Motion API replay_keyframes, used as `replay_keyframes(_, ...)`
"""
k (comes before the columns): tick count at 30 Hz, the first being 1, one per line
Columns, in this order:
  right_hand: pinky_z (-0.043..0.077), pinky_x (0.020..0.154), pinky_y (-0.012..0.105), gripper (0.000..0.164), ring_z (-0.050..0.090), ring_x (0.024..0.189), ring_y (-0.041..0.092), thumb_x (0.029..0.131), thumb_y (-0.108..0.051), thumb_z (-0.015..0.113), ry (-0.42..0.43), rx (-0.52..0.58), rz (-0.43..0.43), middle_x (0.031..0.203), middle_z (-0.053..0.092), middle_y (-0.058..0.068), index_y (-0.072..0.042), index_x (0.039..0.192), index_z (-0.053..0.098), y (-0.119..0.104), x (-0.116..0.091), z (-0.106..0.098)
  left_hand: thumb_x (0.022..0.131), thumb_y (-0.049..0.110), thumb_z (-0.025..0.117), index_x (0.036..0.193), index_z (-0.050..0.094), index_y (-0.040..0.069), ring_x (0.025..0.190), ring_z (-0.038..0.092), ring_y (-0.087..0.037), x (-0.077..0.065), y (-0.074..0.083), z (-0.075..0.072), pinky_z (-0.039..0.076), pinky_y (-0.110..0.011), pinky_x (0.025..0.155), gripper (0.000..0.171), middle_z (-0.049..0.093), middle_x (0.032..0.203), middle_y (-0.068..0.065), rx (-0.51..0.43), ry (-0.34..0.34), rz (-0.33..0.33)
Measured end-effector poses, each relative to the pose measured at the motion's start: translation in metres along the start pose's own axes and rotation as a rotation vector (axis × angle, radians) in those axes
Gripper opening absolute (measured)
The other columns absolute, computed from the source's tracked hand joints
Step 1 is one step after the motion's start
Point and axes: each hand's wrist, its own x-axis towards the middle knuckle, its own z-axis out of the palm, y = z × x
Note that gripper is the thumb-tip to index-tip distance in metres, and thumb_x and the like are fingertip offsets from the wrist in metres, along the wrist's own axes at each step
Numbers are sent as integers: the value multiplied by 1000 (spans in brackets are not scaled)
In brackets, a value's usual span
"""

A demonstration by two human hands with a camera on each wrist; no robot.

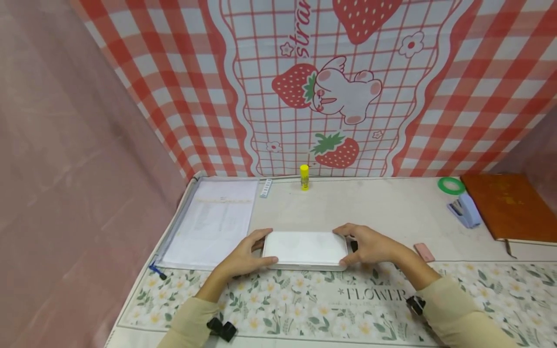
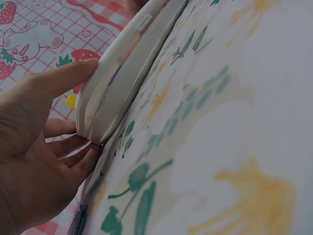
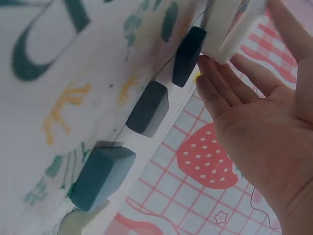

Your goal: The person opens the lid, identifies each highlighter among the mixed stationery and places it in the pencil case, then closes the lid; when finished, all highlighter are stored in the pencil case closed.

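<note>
A white oblong case (image 1: 305,247) lies crosswise over the front of the desk, held at its two ends. My left hand (image 1: 248,253) grips its left end, thumb at the near edge and fingers at the far side. In the left wrist view, the case (image 2: 124,73) shows a long seam between its upper and lower parts. My right hand (image 1: 367,245) grips the right end, thumb near and fingers far. Beside those fingers, in the right wrist view, stand a black block (image 3: 189,56), a dark grey block (image 3: 148,108) and a teal block (image 3: 102,177).
Papers in a clear zip folder (image 1: 209,222) lie left. Behind stand a yellow glue stick (image 1: 304,178) and a small ruler-like strip (image 1: 266,188). At right are green tape (image 1: 451,185), a lilac stapler (image 1: 464,210), a brown notebook (image 1: 511,208) and a pink eraser (image 1: 424,252).
</note>
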Motion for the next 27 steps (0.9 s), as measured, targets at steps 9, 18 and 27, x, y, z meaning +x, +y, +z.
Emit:
replay_keyframes(9,41,104,47,87,47,126,32,65,-45,83,49,-116,-15,136,50,13,0,133,51,-2,4,10,78,26,78,145,33,6,127,45,-34,6,-22,4,41,-46,105,83,37,144,-13,27,40,-2)
replay_keyframes(18,42,104,47,84,48,125,32,68,-40,82,51,-175,-9,138,48,15,2,134,50,-7,5,16,74,33,81,144,36,7,124,49,-31,6,-29,4,42,-43,105,87,41,142,-9,52,59,-4)
replay_keyframes(27,41,104,48,83,46,126,34,71,-37,81,48,-206,8,139,46,16,1,136,47,-12,1,21,75,31,81,144,36,8,126,46,-33,2,-30,6,41,-44,105,86,39,143,-10,86,53,-5)
